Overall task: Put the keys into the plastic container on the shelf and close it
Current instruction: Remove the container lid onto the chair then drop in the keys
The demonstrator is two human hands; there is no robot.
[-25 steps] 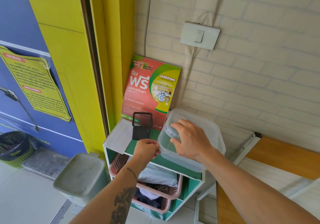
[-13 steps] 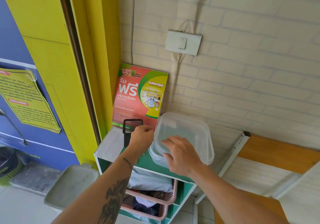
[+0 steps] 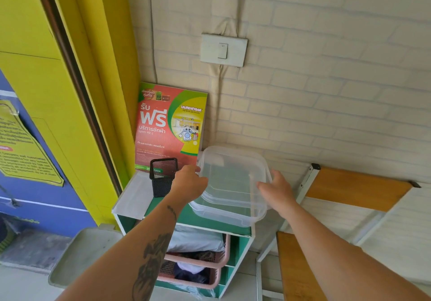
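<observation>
Pink baskets [image 3: 198, 275] under the plastic container [image 3: 231, 188] hold clothes. Left hand [image 3: 189, 181] grips the container's left rim, right hand [image 3: 276, 190] its right; finger spread hidden. Beside it, a mesh cup [image 3: 162, 177].

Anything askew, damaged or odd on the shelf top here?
Nothing is damaged or spilled. The plastic container overhangs the shelf's front right edge, with the left hand and right hand at its sides.

both hands [image 3: 190, 181] have moved to the container [image 3: 233, 184] sides
</observation>
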